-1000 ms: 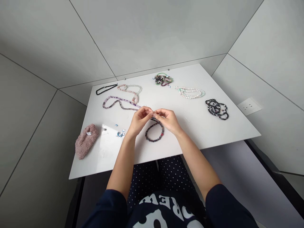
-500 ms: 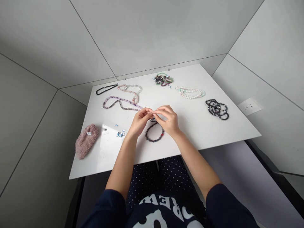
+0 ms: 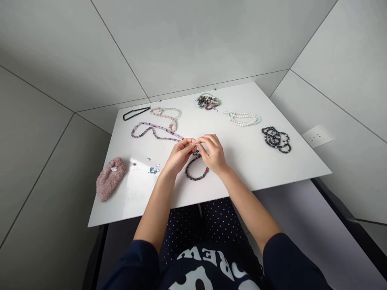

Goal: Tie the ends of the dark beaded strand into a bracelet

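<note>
A strand of dark round beads (image 3: pixel 196 179), with one red bead at its right side, lies looped on the white table below my hands. Its upper end runs up to my fingertips, where a short beaded part hangs. My left hand (image 3: pixel 180 154) is closed in a pinch on that end. Against it, thumb and index finger of my right hand (image 3: pixel 214 152) also pinch at the same spot. Whatever thin piece sits between the fingertips is too small to make out. A purple and grey bead strand (image 3: pixel 157 131) lies just beyond my left hand.
On the white table (image 3: pixel 248 161) lie a pink fuzzy pouch (image 3: pixel 111 177), small blue scraps (image 3: pixel 153 170), a black strand (image 3: pixel 136 112), a pink and clear strand (image 3: pixel 172 117), a mixed bead pile (image 3: pixel 208 101), a white-green strand (image 3: pixel 243 119) and black bracelets (image 3: pixel 275 139). Walls stand behind.
The fingers of my right hand have shifted slightly at the pinch. My left hand and the bead loop stay nearly in place.
</note>
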{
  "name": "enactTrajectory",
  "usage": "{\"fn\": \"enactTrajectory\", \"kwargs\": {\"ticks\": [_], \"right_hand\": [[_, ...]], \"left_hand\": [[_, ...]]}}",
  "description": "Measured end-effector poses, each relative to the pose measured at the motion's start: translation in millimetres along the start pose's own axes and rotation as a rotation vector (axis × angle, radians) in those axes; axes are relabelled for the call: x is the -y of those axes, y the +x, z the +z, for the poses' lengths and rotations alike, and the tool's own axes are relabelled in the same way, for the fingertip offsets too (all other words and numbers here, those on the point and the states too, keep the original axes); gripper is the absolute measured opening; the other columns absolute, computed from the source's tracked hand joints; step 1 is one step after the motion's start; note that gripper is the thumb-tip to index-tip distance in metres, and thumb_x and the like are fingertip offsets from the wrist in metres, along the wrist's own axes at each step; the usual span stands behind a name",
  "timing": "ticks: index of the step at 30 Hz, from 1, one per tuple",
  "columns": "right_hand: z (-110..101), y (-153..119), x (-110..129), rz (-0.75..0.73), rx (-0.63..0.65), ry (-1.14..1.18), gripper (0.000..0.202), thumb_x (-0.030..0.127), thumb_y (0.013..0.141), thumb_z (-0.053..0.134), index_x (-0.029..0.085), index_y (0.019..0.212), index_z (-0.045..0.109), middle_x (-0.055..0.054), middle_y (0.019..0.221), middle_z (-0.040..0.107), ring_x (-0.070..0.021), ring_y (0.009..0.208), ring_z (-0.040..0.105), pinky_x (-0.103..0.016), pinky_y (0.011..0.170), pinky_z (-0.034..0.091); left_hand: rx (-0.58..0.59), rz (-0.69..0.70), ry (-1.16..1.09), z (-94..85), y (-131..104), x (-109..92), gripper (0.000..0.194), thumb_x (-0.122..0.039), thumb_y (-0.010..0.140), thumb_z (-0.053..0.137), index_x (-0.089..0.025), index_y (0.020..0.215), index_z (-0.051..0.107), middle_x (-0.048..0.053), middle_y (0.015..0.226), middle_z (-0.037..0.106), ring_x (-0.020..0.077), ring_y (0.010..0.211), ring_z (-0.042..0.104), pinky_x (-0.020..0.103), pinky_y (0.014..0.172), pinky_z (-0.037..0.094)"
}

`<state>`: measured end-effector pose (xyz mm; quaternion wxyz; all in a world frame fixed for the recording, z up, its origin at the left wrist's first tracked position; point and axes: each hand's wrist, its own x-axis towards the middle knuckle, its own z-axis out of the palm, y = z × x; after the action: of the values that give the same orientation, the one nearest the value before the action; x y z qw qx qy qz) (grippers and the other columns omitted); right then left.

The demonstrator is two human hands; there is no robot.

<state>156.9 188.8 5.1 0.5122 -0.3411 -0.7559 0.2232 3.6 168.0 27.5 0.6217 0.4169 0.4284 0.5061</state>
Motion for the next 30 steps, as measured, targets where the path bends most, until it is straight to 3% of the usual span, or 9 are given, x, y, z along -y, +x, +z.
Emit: {"fn": "enactTrajectory", "kwargs": {"ticks": [6, 11, 15, 19, 22, 25, 30], "right_hand": [[1.9, 1.4, 1.9, 0.092, -0.012, 0.091, 0.013, 0.031, 0.098, 0.048, 0.025, 0.097, 0.060, -0.009, 0.101, 0.065, -0.0241, 0.102, 0.058, -0.043, 0.091, 0.050], [-1.7, 5.3, 1.9, 0.390, -0.063, 0.447, 0.019, 0.042, 0.093, 0.058, 0.024, 0.095, 0.059, -0.008, 0.107, 0.068, -0.0212, 0.106, 0.063, -0.037, 0.091, 0.052], [-6.3, 9.9, 2.3, 0.568, -0.058, 0.719, 0.024, 0.047, 0.090, 0.061, 0.024, 0.093, 0.056, -0.010, 0.112, 0.073, -0.0241, 0.116, 0.065, -0.043, 0.101, 0.051], [-9.5, 14.1, 3.9, 0.648, -0.100, 0.907, 0.029, 0.051, 0.084, 0.068, 0.025, 0.089, 0.055, -0.005, 0.091, 0.073, -0.0257, 0.105, 0.071, -0.050, 0.103, 0.052], [-10.1, 15.3, 3.1, 0.686, -0.147, 1.023, 0.030, 0.046, 0.079, 0.075, 0.025, 0.086, 0.056, 0.000, 0.079, 0.066, -0.0222, 0.090, 0.072, -0.050, 0.101, 0.055], [-10.4, 15.2, 1.9, 0.718, -0.194, 1.104, 0.028, 0.041, 0.076, 0.080, 0.025, 0.083, 0.058, 0.003, 0.075, 0.061, -0.0161, 0.079, 0.067, -0.047, 0.098, 0.058], [-12.5, 15.2, 2.4, 0.758, -0.249, 1.160, 0.028, 0.036, 0.070, 0.085, 0.023, 0.081, 0.062, 0.005, 0.074, 0.058, -0.0114, 0.077, 0.059, -0.037, 0.090, 0.060]], "left_hand": [[0.000, 0.028, 0.009, 2.2, 0.5, 1.0, 0.027, -0.041, 0.078, 0.077, -0.020, 0.083, 0.061, 0.000, 0.074, 0.055, 0.0130, 0.072, 0.053, 0.029, 0.073, 0.046], [-0.085, 0.086, -0.024, -0.9, 3.5, 2.7, 0.026, -0.040, 0.079, 0.076, -0.021, 0.085, 0.058, 0.001, 0.082, 0.058, 0.0120, 0.076, 0.056, 0.028, 0.078, 0.048], [-0.175, 0.107, -0.088, -5.8, 5.1, 0.6, 0.031, -0.042, 0.078, 0.077, -0.022, 0.084, 0.055, 0.004, 0.096, 0.063, 0.0126, 0.086, 0.062, 0.030, 0.088, 0.051], [-0.211, 0.180, -0.066, -8.8, 4.8, -2.9, 0.035, -0.050, 0.082, 0.072, -0.023, 0.084, 0.050, 0.004, 0.093, 0.063, 0.0177, 0.100, 0.066, 0.039, 0.097, 0.052], [-0.223, 0.254, -0.065, -8.9, 4.8, -3.3, 0.035, -0.050, 0.083, 0.071, -0.024, 0.084, 0.048, 0.000, 0.082, 0.057, 0.0151, 0.090, 0.066, 0.041, 0.100, 0.053], [-0.266, 0.277, -0.171, -7.2, 4.6, -3.6, 0.033, -0.043, 0.082, 0.076, -0.023, 0.084, 0.049, -0.003, 0.077, 0.052, 0.0092, 0.073, 0.061, 0.035, 0.095, 0.056], [-0.292, 0.242, -0.329, -3.9, 3.8, -5.9, 0.030, -0.027, 0.079, 0.081, -0.021, 0.084, 0.052, -0.004, 0.075, 0.052, 0.0050, 0.061, 0.051, 0.021, 0.069, 0.053]]}}
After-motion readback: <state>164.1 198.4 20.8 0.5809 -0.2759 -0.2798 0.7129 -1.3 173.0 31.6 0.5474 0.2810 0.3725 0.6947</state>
